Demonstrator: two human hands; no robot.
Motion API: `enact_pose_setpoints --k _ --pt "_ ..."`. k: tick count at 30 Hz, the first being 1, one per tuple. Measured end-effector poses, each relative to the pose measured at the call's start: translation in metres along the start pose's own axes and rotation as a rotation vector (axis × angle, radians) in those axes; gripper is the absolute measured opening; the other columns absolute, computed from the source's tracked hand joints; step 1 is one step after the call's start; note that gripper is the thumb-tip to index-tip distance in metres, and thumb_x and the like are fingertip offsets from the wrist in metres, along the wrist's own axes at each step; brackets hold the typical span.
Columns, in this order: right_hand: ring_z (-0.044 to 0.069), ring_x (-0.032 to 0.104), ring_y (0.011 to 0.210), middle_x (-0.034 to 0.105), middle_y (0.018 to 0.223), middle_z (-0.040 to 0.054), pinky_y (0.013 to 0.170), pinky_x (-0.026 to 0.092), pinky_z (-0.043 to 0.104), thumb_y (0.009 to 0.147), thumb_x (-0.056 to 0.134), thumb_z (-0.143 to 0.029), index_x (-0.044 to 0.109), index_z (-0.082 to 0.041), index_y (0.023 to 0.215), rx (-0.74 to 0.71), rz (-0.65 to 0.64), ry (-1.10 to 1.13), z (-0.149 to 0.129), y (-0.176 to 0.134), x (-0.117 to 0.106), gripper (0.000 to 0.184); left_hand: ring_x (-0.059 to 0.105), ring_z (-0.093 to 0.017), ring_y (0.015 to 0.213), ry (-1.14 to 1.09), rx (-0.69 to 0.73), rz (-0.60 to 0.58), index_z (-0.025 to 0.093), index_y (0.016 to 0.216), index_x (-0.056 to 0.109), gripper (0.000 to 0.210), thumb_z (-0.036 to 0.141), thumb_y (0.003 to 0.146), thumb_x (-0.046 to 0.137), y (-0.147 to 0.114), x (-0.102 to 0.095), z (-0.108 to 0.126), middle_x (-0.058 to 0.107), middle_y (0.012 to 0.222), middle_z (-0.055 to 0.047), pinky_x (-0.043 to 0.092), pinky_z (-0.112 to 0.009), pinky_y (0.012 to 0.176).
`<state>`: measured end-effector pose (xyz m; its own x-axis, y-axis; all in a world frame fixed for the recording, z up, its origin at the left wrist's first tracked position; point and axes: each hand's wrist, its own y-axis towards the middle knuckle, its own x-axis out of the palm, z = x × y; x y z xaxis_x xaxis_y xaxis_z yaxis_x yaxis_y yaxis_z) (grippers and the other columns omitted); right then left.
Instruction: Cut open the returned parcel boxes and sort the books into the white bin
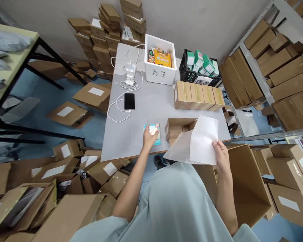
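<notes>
At the table's front edge lies a flat teal packet with a pale printed patch. My left hand is over it, thumb and fingers curled on its top; part of the packet is hidden beneath. A thin white packing sheet, folded or pouch-like, hangs from my right hand, pinched at its right side between thumb and fingers. Behind the sheet stands an opened cardboard box, partly covered by it. I cannot make out what the box holds.
On the grey table are a phone on a white cable, a row of taped boxes, a white foam bin and a black crate of green-and-white boxes. Cartons crowd the floor; a large open carton is at my right.
</notes>
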<state>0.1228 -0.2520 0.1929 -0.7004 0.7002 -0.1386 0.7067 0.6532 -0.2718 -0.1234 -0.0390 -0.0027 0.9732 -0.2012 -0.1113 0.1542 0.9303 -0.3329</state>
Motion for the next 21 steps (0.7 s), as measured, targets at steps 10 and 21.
enact_pose_setpoints --k 10,21 --pt "0.029 0.073 0.125 0.078 0.139 0.0099 0.103 0.061 0.040 0.095 0.075 -0.054 0.047 -0.026 0.174 -0.208 0.164 -0.093 -0.013 -0.005 0.014 0.088 0.076 -0.033 0.118 -0.079 0.288 -0.523 0.022 0.162 0.062 0.075 0.029 0.088 0.078 -0.107 0.074 0.049 0.082 0.130 -0.012 0.056 -0.050 0.114" --pt "0.032 0.075 0.115 0.078 0.145 0.0131 0.101 0.061 0.044 0.069 0.099 -0.050 0.076 -0.023 0.145 -0.172 -0.216 -0.360 0.043 -0.003 0.045 0.084 0.080 -0.034 0.108 -0.651 -0.217 -0.523 0.018 0.109 0.085 0.049 0.053 0.076 0.092 -0.104 0.060 0.077 0.086 0.114 -0.014 0.065 -0.042 0.094"
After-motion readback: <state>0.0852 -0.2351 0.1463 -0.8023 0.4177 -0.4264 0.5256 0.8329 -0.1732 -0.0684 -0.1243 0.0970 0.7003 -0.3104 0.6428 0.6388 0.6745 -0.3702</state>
